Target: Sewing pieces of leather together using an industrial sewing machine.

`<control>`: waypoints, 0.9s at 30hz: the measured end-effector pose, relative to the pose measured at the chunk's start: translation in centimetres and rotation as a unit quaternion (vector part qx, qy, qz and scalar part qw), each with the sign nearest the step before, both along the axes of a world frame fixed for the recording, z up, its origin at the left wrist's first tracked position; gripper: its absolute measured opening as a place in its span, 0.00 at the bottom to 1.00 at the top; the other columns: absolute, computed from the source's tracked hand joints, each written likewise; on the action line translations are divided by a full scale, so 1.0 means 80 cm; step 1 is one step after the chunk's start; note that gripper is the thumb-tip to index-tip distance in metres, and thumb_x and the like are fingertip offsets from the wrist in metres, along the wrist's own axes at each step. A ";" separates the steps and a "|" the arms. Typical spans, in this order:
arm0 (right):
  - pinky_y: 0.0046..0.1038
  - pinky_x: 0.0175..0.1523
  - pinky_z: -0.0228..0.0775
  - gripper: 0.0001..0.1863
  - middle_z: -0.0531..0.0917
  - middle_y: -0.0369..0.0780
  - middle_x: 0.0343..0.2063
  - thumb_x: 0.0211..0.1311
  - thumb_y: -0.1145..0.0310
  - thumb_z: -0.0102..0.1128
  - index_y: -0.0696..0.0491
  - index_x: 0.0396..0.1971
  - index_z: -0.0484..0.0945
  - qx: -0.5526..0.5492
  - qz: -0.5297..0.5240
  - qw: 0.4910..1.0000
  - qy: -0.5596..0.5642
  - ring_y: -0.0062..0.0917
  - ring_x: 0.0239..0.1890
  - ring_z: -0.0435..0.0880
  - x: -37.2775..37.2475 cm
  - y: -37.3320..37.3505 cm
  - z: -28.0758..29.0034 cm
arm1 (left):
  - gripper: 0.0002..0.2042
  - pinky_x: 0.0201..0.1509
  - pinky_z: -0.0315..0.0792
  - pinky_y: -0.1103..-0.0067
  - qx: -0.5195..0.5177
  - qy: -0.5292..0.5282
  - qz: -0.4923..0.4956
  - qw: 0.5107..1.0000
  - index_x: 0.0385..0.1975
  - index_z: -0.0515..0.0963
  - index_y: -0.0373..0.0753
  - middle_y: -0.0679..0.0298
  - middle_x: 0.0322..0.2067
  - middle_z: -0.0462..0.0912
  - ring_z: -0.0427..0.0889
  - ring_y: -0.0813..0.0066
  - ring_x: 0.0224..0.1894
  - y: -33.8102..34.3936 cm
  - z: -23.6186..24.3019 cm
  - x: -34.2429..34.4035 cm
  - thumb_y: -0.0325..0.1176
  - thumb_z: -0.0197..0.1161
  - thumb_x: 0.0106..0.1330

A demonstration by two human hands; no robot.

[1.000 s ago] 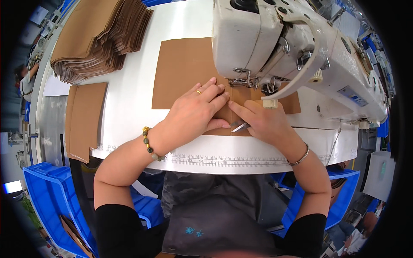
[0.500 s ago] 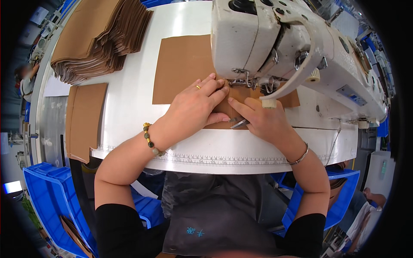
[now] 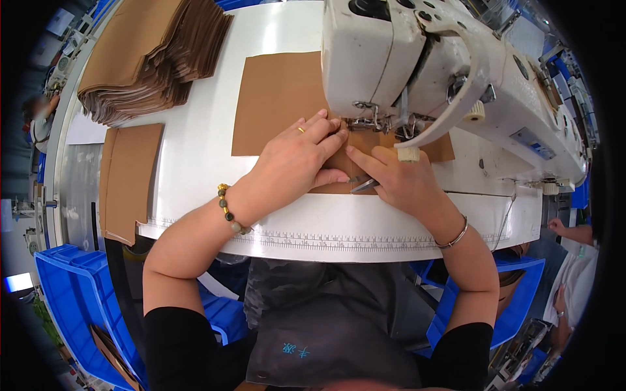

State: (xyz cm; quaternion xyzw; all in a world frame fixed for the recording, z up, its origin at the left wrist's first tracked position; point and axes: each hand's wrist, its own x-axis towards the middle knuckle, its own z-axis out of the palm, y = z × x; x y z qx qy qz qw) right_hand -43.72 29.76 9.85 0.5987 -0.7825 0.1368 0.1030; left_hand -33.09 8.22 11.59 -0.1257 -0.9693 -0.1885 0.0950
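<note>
A brown sheet (image 3: 274,98) lies on the white sewing table, running under the needle and foot assembly (image 3: 372,122) of a white sewing machine (image 3: 362,58). My left hand (image 3: 293,159) rests on the sheet with fingers apart, fingertips just left of the presser foot. My right hand (image 3: 398,182) has its index finger stretched onto the sheet below the foot, its other fingers curled round small metal snips (image 3: 364,186). The machine’s curved white arm and knob partly cover the sheet on the right.
A thick stack of brown pieces (image 3: 130,52) is at upper left, another brown piece (image 3: 130,182) below it. Blue bins (image 3: 72,287) flank my seat. A ruler strip (image 3: 326,246) runs along the table’s front edge. A co-worker (image 3: 567,280) is at far right, another (image 3: 40,117) at far left.
The brown sheet and both my hands have shifted slightly forward, away from me, under the machine. The co-worker at the right has moved further into view.
</note>
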 end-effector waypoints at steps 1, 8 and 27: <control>0.32 0.26 0.71 0.32 0.74 0.34 0.24 0.44 0.71 0.67 0.42 0.56 0.80 0.000 -0.002 1.000 -0.002 0.29 0.23 0.77 0.000 0.000 0.000 | 0.29 0.69 0.67 0.66 0.002 -0.001 0.002 1.000 0.57 0.76 0.34 0.56 0.57 0.76 0.70 0.54 0.67 0.000 0.000 0.000 0.50 0.64 0.63; 0.30 0.29 0.75 0.27 0.81 0.33 0.27 0.47 0.71 0.68 0.44 0.53 0.82 -0.001 -0.069 0.997 -0.033 0.31 0.25 0.82 0.000 0.005 0.010 | 0.30 0.69 0.66 0.66 -0.007 -0.024 0.007 1.000 0.57 0.76 0.34 0.55 0.58 0.76 0.70 0.54 0.67 0.001 0.005 -0.002 0.51 0.64 0.63; 0.35 0.28 0.72 0.01 0.82 0.32 0.24 0.49 0.66 0.62 0.45 0.22 0.80 -0.165 0.055 0.972 -0.155 0.31 0.27 0.83 -0.018 0.010 0.002 | 0.31 0.72 0.62 0.64 0.012 -0.076 0.076 0.994 0.59 0.73 0.30 0.46 0.64 0.71 0.65 0.46 0.70 -0.001 0.011 0.063 0.32 0.72 0.53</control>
